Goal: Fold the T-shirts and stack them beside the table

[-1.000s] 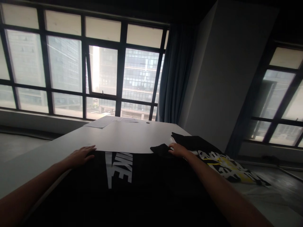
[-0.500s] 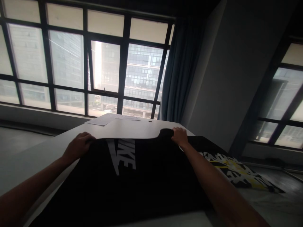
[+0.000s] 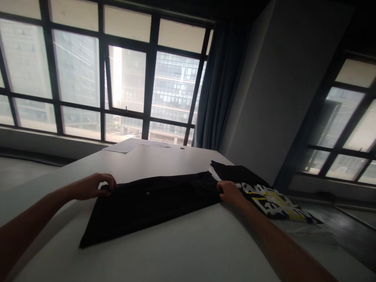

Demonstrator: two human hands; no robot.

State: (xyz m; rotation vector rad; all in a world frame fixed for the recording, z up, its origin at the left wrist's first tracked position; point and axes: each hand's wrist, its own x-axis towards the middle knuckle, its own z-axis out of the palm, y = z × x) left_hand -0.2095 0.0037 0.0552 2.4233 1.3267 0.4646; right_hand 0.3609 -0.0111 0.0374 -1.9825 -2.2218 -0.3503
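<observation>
A black T-shirt (image 3: 158, 203) lies folded in a long band across the white table (image 3: 164, 250), with its print out of sight and a tiny pale mark near the middle. At its far left corner, my left hand (image 3: 95, 186) pinches the cloth between thumb and fingers. My right hand (image 3: 230, 191) is closed on the T-shirt's right end, its fingertips partly hidden. Just beyond the right hand lies a second black garment (image 3: 249, 174) with a white and yellow print.
White paper sheets (image 3: 123, 146) rest at the table's far end, near a small round dark spot (image 3: 182, 148). Beyond stand a large framed window (image 3: 126, 78), a blue curtain (image 3: 217, 86) and a grey pillar (image 3: 264, 90). Something pale and sheer (image 3: 308, 235) lies below the printed garment.
The T-shirt, held up with its NIKE print showing, has come down onto the table as a narrower folded band. Both hands have lowered with it, and the view has shifted slightly.
</observation>
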